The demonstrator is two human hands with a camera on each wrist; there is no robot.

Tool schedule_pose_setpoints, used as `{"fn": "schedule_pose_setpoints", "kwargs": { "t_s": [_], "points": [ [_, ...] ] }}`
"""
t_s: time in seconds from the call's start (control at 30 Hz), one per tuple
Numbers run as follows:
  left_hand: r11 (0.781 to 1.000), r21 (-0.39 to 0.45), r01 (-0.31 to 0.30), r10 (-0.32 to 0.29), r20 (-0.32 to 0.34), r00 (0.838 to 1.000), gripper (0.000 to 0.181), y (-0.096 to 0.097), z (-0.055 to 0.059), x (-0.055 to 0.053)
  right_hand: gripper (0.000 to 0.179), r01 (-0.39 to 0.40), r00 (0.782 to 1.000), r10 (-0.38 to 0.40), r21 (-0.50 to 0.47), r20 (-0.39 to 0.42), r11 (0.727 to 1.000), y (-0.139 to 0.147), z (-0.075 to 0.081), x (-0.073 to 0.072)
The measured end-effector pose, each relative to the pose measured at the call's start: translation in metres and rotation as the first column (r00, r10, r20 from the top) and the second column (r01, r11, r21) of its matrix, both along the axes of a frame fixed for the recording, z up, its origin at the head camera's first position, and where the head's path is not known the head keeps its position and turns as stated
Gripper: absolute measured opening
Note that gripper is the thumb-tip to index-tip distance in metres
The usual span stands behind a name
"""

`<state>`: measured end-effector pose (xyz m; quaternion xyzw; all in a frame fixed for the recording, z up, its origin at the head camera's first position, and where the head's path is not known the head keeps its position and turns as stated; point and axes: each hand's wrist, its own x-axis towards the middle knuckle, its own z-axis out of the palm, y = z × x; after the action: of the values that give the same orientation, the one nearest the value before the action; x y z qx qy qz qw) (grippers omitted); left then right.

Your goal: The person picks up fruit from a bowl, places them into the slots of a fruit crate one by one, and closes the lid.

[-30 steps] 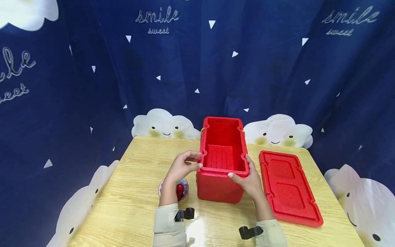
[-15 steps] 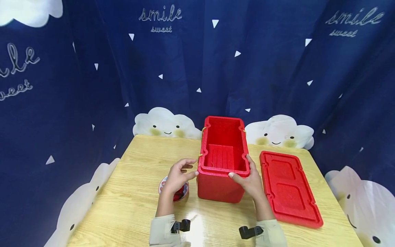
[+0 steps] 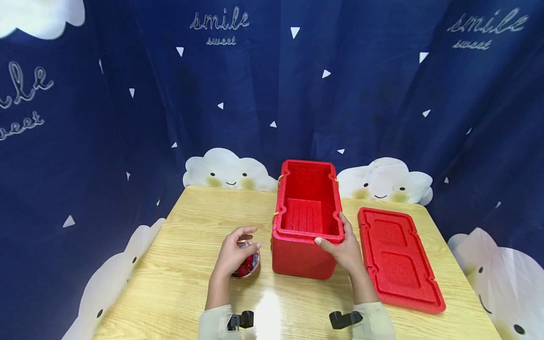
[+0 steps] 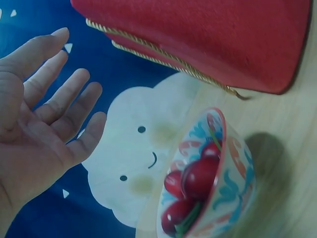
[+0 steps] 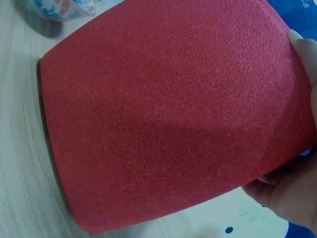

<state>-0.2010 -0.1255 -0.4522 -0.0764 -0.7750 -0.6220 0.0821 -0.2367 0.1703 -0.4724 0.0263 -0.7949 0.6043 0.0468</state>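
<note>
A red foam box (image 3: 303, 257) stands uncovered on the table, and its inside holds nothing that shows. My right hand (image 3: 348, 252) grips the box's near right corner, thumb over the front rim and fingers along the right side. To the left of the box, my left hand (image 3: 227, 259) is in the air with relaxed fingers and nothing in it. Below that hand is a patterned bowl (image 4: 237, 186) with a red rim, partly covered by the hand in the head view. Several dark red cherries (image 4: 198, 178) with green stems lie in the bowl.
A red foam lid (image 3: 399, 255) lies flat on the wooden table (image 3: 191, 226) to the right of the box. Gold cord (image 4: 163, 55) runs along the box's left side. A dark blue curtain (image 3: 255, 71) with white clouds hangs around the table.
My left hand has let go of the box's left rim and moved left and toward me, over the bowl. The right hand keeps its grip on the corner.
</note>
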Motion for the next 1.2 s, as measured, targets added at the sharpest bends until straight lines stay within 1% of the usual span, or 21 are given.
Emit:
{"fn": "schedule_pose_setpoints", "kwargs": {
  "t_s": [0.07, 0.1, 0.27, 0.33, 0.43, 0.5, 0.6, 0.77, 0.83, 0.93, 1.07, 1.17, 1.2],
  "points": [
    [1.000, 0.006, -0.015, 0.015, 0.006, 1.000, 0.036, -0.001, 0.003, 0.005, 0.100, -0.002, 1.000, 0.002, -0.007, 0.002, 1.000, 0.000, 0.000, 0.000],
    [1.000, 0.008, -0.024, 0.024, 0.015, 1.000, 0.036, -0.002, 0.001, 0.005, 0.100, -0.003, 1.000, 0.003, -0.009, 0.004, 1.000, 0.000, 0.000, 0.000],
    [0.999, 0.008, -0.045, 0.045, 0.045, 0.998, 0.037, -0.008, -0.024, -0.002, 0.100, -0.003, 1.000, 0.003, -0.008, 0.005, 1.000, 0.001, 0.000, 0.000],
    [0.999, 0.000, -0.049, 0.048, 0.040, 0.998, 0.037, -0.009, -0.034, -0.006, 0.100, 0.000, 1.000, 0.000, -0.007, 0.003, 1.000, 0.001, 0.001, 0.000],
    [0.998, 0.007, -0.062, 0.061, 0.044, 0.997, 0.037, -0.010, -0.041, -0.007, 0.100, 0.005, 1.000, -0.005, -0.007, 0.001, 1.000, 0.001, 0.001, 0.000],
    [0.997, 0.009, -0.076, 0.076, 0.050, 0.996, 0.038, -0.011, -0.044, -0.006, 0.100, 0.003, 1.000, -0.003, -0.012, 0.003, 1.000, 0.001, 0.001, 0.000],
    [0.995, 0.012, -0.099, 0.098, 0.069, 0.993, 0.038, -0.012, -0.043, -0.002, 0.100, -0.004, 1.000, 0.004, -0.020, 0.005, 1.000, 0.000, 0.002, 0.001],
    [0.994, 0.030, -0.108, 0.105, 0.082, 0.991, 0.038, -0.014, -0.029, 0.009, 0.100, -0.015, 1.000, 0.015, -0.034, 0.007, 0.999, 0.000, 0.002, 0.001],
    [0.993, 0.037, -0.114, 0.111, 0.091, 0.990, 0.038, -0.016, -0.027, 0.012, 0.101, -0.017, 1.000, 0.017, -0.036, 0.005, 0.999, 0.000, 0.003, 0.001],
    [0.991, 0.011, -0.135, 0.133, 0.108, 0.985, 0.039, -0.022, -0.040, 0.010, 0.100, -0.018, 1.000, 0.018, -0.033, -0.001, 0.999, 0.000, 0.003, 0.001],
    [0.989, 0.011, -0.149, 0.146, 0.127, 0.981, 0.042, -0.030, -0.061, 0.006, 0.100, -0.012, 1.000, 0.012, -0.021, -0.003, 1.000, 0.001, 0.002, 0.000],
    [0.988, 0.038, -0.152, 0.146, 0.130, 0.981, 0.043, -0.034, -0.068, 0.006, 0.100, -0.010, 1.000, 0.010, -0.017, -0.003, 1.000, 0.001, 0.000, -0.001],
    [0.987, 0.035, -0.155, 0.150, 0.130, 0.980, 0.043, -0.035, -0.070, 0.007, 0.100, -0.011, 1.000, 0.011, -0.018, -0.002, 1.000, 0.001, -0.001, -0.001]
  ]
}}
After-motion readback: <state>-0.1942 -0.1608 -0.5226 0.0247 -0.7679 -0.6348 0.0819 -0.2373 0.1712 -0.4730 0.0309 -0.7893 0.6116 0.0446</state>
